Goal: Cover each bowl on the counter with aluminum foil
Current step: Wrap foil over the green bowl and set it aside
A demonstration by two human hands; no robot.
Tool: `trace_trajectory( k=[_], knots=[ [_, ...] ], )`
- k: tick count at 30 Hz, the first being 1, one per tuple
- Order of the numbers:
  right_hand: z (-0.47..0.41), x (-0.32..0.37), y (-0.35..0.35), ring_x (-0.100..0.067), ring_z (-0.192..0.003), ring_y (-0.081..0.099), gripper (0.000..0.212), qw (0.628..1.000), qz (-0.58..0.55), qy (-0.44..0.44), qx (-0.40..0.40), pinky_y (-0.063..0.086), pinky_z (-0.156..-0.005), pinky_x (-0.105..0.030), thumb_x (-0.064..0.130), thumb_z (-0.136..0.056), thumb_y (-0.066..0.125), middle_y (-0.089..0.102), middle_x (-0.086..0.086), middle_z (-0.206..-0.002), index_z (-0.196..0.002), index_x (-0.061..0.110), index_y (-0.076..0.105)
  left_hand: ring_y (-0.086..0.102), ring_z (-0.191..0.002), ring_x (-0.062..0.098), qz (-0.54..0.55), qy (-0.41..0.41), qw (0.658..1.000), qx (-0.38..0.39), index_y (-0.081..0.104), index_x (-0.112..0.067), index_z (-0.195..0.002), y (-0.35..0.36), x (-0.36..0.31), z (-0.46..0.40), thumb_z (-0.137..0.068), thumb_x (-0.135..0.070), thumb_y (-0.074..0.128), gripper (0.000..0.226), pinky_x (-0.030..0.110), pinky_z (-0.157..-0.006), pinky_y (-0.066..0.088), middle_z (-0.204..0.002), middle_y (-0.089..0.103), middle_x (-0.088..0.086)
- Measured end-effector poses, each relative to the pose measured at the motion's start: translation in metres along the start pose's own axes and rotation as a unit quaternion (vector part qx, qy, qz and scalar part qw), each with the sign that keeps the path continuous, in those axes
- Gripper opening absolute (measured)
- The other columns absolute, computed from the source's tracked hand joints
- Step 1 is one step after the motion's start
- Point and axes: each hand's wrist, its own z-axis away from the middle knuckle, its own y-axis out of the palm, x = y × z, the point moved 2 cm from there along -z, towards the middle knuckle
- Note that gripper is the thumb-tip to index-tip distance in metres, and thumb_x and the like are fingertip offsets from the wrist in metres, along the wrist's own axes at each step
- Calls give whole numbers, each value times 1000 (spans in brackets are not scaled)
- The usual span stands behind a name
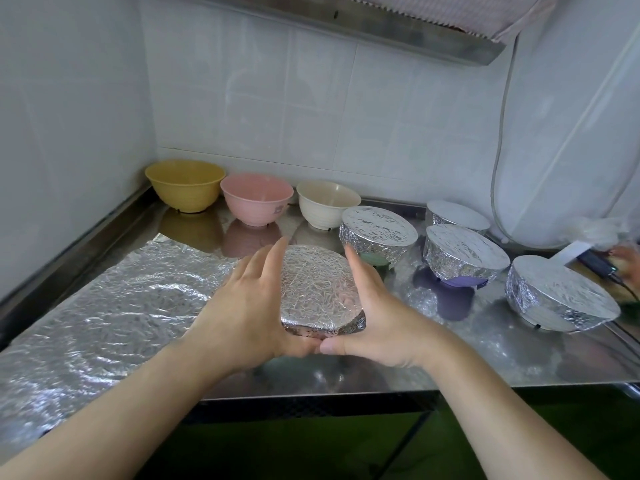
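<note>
Item in hand: round crinkled foil-covered bowl [317, 289] at the front of the steel counter [485, 358], my left hand [249, 306] and right hand [377, 313] cupping its sides, each grip spread, fingers straight, thumbs nearly meeting; advised handling, press foil evenly under rim.
</note>
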Motion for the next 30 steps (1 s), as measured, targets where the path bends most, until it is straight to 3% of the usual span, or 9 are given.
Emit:
trace_trajectory(
  k=[10, 15, 17, 19, 23, 26, 30],
  knots=[
    [-1, 0, 12, 5, -155, 2, 147, 998, -2, -7, -66, 12, -129, -35, 43, -76, 94, -18, 35, -167, -158, 50, -27, 18, -156, 22, 25, 14, 1000, 0, -1, -21, -165, 3, 5, -1, -44, -83, 85, 161, 38, -124, 28, -170, 19, 2],
    [2, -5, 6, 6, -154, -2, 151, 1000, 1, 1, -20, 12, -129, -36, 58, -70, 93, -22, 35, -167, -157, 51, -30, 23, -153, 23, 90, -16, 994, 63, -15, -43, -158, -3, 7, -4, -34, -84, 88, 167, 45, -122, 35, -167, 1, -15],
    [2, -6, -4, 8, -156, -8, 142, 997, -73, -1, -2, 6, -132, -40, 81, -67, 80, -18, 31, -170, -162, 48, -20, 12, -158, 20, 106, -35, 990, 86, -21, -45, -157, -12, 7, -5, -32, -90, 84, 170, 49, -125, 31, -167, -10, -21],
    [-1, -2, -11, 12, -155, -6, 126, 985, -165, 14, -49, 3, -132, -39, 97, -69, 59, -6, 31, -172, -167, 47, -3, 4, -159, 15, 127, -52, 987, 85, -20, -41, -160, -16, 4, -4, -37, -95, 79, 166, 47, -127, 26, -169, -12, -21],
    [-16, 9, -2, 11, -155, -2, 76, 982, -147, 21, -113, 2, -127, -28, 71, -103, 37, 4, 27, -173, -168, 43, 10, 3, -159, 19, 139, -76, 987, 26, -9, -28, -163, 0, -14, 1, -48, -94, 74, 156, 45, -128, 23, -171, -5, -6],
    [-22, 11, 8, 3, -159, 1, 73, 986, -114, 35, -120, 3, -126, -28, 66, -107, 35, 1, 22, -175, -169, 38, 8, -5, -159, 17, 142, -88, 986, -5, -3, -20, -164, 10, -15, 2, -52, -85, 79, 154, 42, -129, 16, -172, -3, 1],
    [-14, 11, 10, 1, -158, 7, 75, 989, -87, 33, -117, 9, -118, -22, 63, -108, 33, 3, 21, -174, -170, 30, 7, 12, -157, 21, 178, -85, 980, 40, 0, -33, -163, 1, 1, -4, -42, -87, 82, 156, 46, -125, 29, -166, -3, -20]
  ],
)
